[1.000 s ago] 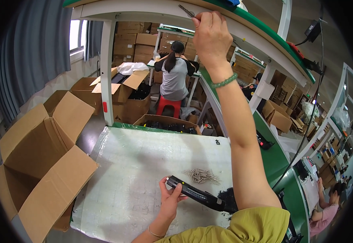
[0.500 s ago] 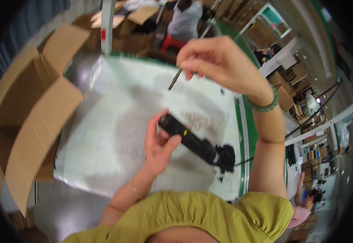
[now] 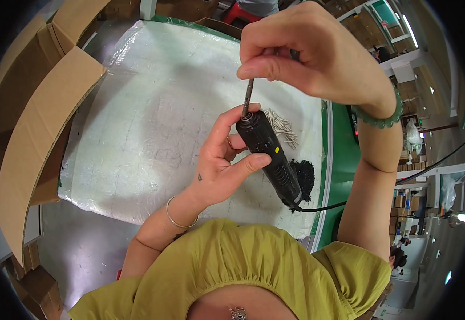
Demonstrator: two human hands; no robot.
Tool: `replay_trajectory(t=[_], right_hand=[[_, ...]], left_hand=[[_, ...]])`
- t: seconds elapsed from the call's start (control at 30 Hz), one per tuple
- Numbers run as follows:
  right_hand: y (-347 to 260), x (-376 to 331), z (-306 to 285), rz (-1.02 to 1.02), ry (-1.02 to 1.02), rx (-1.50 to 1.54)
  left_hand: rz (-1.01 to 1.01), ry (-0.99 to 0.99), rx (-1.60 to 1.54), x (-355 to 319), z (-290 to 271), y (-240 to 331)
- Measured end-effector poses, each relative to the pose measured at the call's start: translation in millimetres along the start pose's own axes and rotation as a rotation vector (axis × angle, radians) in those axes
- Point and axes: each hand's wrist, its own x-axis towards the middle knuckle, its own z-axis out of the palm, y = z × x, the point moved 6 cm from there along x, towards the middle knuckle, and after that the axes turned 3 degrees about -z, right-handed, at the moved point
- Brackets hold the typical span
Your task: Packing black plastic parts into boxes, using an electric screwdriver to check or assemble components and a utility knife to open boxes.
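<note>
My left hand (image 3: 223,157) grips a black corded electric screwdriver (image 3: 275,160) near its chuck end, thumb across the body. The tool tilts, its cord end toward me on the right and its chuck pointing away and up. A thin dark metal bit (image 3: 248,96) stands at the chuck. Above it, my right hand (image 3: 296,58) pinches the bit's upper end between thumb and fingers. How deep the bit sits in the chuck I cannot tell. Beside the tool lie a pile of silver screws (image 3: 280,128) and a heap of small black pieces (image 3: 304,178).
A plastic-covered white surface (image 3: 136,138) spreads under my hands, with a green edge on the right. An open cardboard box (image 3: 46,138) stands at the left, its flap leaning inward. The tool's black cord (image 3: 328,207) runs off to the right.
My right hand has brought the bit down to the screwdriver's chuck, where they now meet. The screwdriver has tipped more upright in my left hand. The whole view has shifted.
</note>
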Motion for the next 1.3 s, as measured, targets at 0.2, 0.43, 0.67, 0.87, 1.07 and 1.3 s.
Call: replay_trajectory(t=[0.2,0.43,0.67,0.87,1.07,1.3], right_hand=[[8.2,20.3,10.4,-0.039,-0.394,0.282],[26.4,20.3,33.7,-0.083,-0.540,0.553],[44.7,-6.6,61.9,0.424,-0.522,0.557],[47.8,-21.6,73.4,0.430,-0.432,0.645],[49.7,-24.7,71.9,0.443,-0.355,0.596],[58.9,-29.3,54.5,0.559,0.106,0.669]], left_hand=[[-0.017,-0.152,0.182,1.2,9.1,0.5],[-0.105,-0.141,-0.026,-1.8,9.6,-5.2],[-0.138,-0.043,-0.148,-3.5,11.7,-11.7],[-0.237,-0.075,0.010,-0.6,11.9,-17.6],[-0.216,-0.045,0.000,-0.1,8.8,-16.5],[-0.077,-0.067,0.214,1.2,6.4,-6.2]])
